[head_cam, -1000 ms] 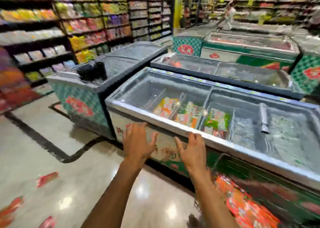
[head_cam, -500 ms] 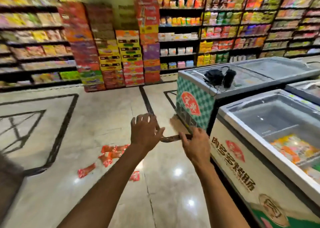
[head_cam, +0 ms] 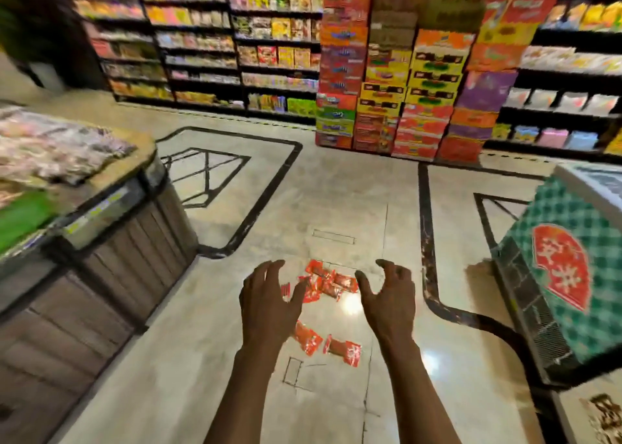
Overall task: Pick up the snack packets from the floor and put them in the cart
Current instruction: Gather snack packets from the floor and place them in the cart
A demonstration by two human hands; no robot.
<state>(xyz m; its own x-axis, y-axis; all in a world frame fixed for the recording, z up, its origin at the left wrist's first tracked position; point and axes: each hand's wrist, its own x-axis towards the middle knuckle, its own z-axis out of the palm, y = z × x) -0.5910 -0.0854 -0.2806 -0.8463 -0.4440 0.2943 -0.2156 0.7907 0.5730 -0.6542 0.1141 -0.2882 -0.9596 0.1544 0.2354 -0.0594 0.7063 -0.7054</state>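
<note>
Snack packets (head_cam: 323, 285), red and orange, are lying scattered on the glossy floor (head_cam: 336, 187) ahead of the person. Nearest, two packets are lying side by side, one (head_cam: 306, 337) partly hidden behind the left wrist and one (head_cam: 343, 349) just to its right. Above these, both hands are reaching forward at about the same height, well apart from each other. The left hand (head_cam: 269, 305) is spreading its loosely bent fingers and gripping nothing; the right hand (head_cam: 390, 299) is doing the same, fingertips curled a little, empty. Between the two hands, farther along the floor, a cluster of overlapping packets is lying in a heap; blur is making an exact count impossible, though roughly six are showing. One wooden display stand (head_cam: 101, 228) is standing at the left, one green-checked freezer (head_cam: 568, 275) at the right. Beyond, stacked cartons (head_cam: 414, 73) and stocked shelves (head_cam: 235, 46) are lining the back.
</note>
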